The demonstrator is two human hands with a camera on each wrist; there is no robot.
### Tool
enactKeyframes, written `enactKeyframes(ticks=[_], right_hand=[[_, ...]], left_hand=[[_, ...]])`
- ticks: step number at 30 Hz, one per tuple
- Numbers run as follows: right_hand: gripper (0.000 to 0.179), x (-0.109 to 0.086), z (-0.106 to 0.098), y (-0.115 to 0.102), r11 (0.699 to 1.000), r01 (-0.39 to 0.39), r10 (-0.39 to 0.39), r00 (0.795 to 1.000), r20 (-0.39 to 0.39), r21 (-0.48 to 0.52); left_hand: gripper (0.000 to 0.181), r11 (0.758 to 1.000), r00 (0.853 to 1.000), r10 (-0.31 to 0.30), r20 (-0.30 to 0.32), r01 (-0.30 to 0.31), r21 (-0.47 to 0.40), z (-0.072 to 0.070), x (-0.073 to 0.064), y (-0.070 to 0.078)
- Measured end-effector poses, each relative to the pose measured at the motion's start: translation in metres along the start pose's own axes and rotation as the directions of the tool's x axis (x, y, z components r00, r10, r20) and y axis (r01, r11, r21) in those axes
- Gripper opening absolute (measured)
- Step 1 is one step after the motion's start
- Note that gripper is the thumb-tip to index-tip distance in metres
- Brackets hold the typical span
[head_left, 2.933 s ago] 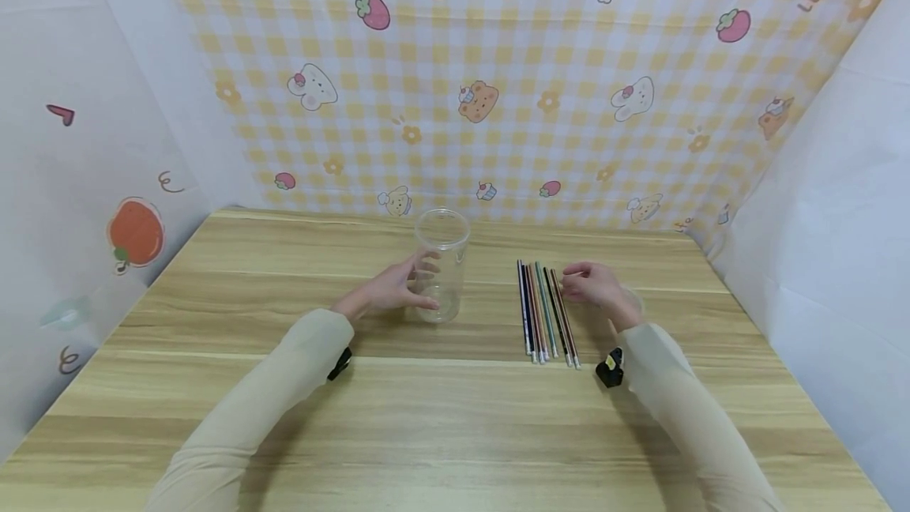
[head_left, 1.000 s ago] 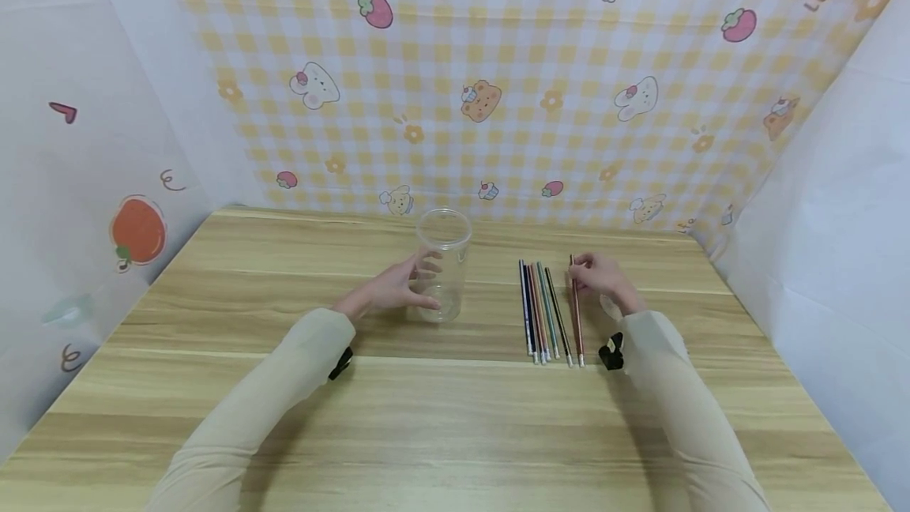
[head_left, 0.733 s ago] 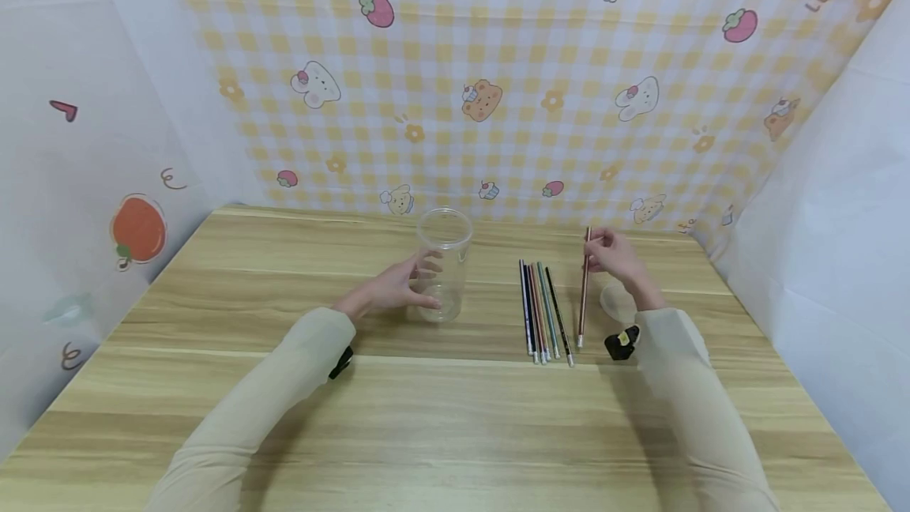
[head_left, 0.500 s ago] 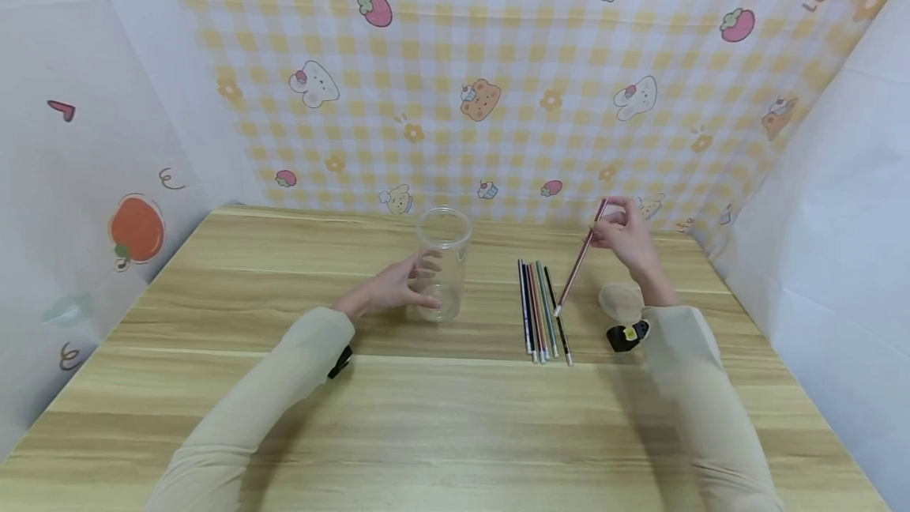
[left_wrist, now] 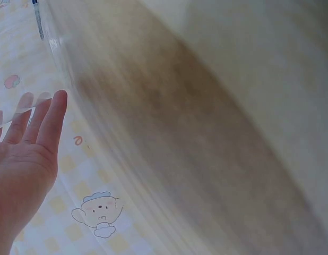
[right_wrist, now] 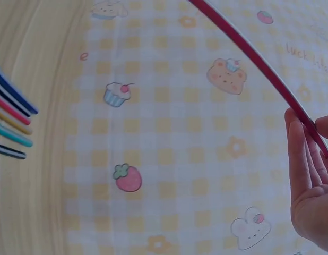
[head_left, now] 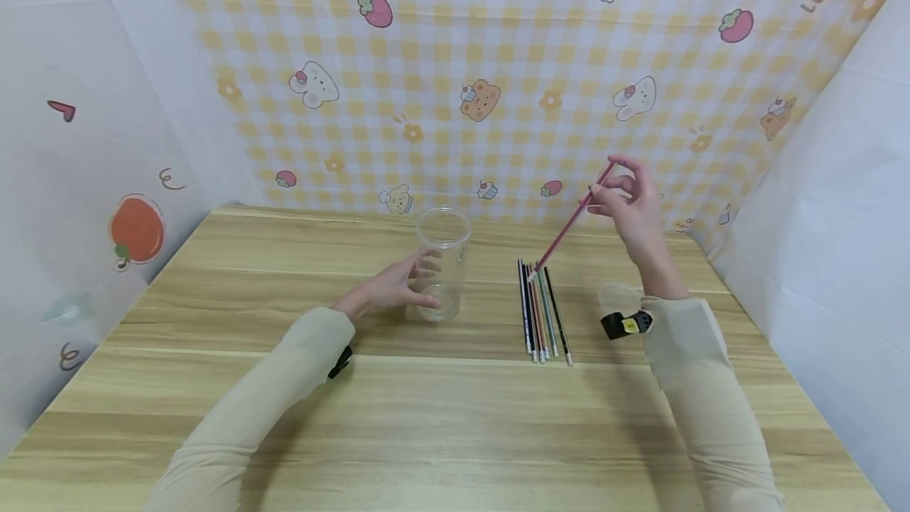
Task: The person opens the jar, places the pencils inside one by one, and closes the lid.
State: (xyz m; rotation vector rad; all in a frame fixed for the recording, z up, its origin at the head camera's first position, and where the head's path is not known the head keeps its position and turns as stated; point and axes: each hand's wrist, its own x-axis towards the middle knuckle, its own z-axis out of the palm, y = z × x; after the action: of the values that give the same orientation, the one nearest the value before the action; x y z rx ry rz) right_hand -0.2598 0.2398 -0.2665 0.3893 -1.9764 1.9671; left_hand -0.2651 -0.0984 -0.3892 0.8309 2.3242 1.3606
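Note:
A tall clear plastic cup (head_left: 457,271) stands upright on the table. My left hand (head_left: 387,288) holds its side, thumb in front and fingers behind; the left wrist view shows that palm (left_wrist: 23,170) with extended fingers. My right hand (head_left: 640,216) pinches a red pencil (head_left: 569,226) near its upper end, raised above the table. The pencil slants down to the left, its white eraser end overlapping the row of pencils (head_left: 547,322) in the head view. Several pencils in different colours lie side by side there, eraser ends toward me. The right wrist view shows the red pencil (right_wrist: 254,56) between thumb and fingers.
A round clear disc, like a lid (head_left: 617,295), lies on the wooden table (head_left: 455,433) under my right wrist. A checked cloth backdrop (head_left: 398,46) rises behind the table edge, with white sheets at both sides. A black camera (head_left: 626,325) sits on my right wrist.
My right hand has taken the red pencil from the row's right end and lifted it up and back. The pencil has tilted, its eraser end swinging left over the row. My left hand stays at the cup.

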Motion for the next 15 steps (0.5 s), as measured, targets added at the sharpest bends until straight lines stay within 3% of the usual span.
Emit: enactKeyframes(ticks=[5, 12, 15], right_hand=[[0.036, 0.002, 0.007, -0.013, 0.993, 0.067, -0.064, 0.997, -0.039, 0.092], [0.029, 0.003, 0.017, -0.031, 0.96, 0.192, -0.179, 0.981, -0.079, 0.206], [0.028, 0.003, 0.023, -0.038, 0.943, 0.222, -0.203, 0.974, -0.103, 0.247]], left_hand=[[0.075, 1.0, 1.0, -0.001, 0.011, 0.001, -0.006, -0.001, -0.007, 0.016], [0.078, 1.0, 1.0, 0.003, -0.005, -0.003, -0.008, 0.001, 0.006, -0.015], [0.078, 1.0, 1.0, 0.001, -0.014, -0.001, -0.001, 0.001, 0.006, -0.016]])
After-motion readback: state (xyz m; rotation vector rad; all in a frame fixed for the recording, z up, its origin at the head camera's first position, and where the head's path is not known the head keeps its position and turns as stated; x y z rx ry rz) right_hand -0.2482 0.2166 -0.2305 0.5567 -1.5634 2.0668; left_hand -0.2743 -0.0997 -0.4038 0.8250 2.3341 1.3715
